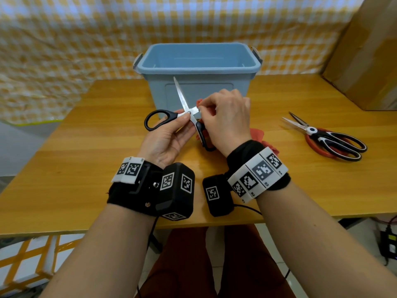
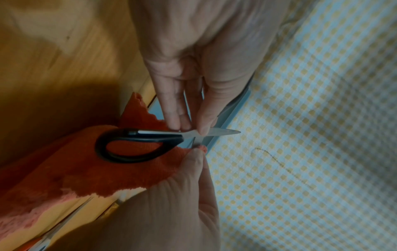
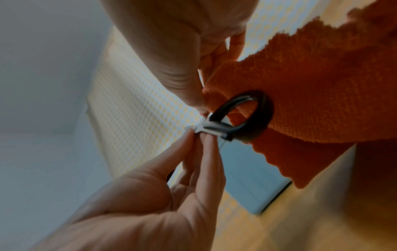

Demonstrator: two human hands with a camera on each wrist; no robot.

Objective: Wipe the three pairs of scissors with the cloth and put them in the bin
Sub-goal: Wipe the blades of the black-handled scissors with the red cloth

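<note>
Black-handled scissors [image 1: 155,120] are held wide open above the table, one blade pointing up in front of the blue bin [image 1: 199,68]. My left hand [image 1: 184,121] pinches them at the pivot [image 2: 189,133]. My right hand [image 1: 200,109] pinches the orange-red cloth [image 1: 257,134] around the other blade, close to the pivot. The cloth [image 3: 311,84] hangs down behind the lower handle loop [image 3: 254,115]. Two more pairs lie on the table at the right: a black-and-white pair [image 1: 335,143] on top of a red-handled pair [image 1: 314,147].
The wooden table [image 1: 86,168] has a yellow checked cloth [image 1: 64,50] hanging behind it. A large cardboard box [image 1: 369,61] stands at the back right. The bin looks empty inside.
</note>
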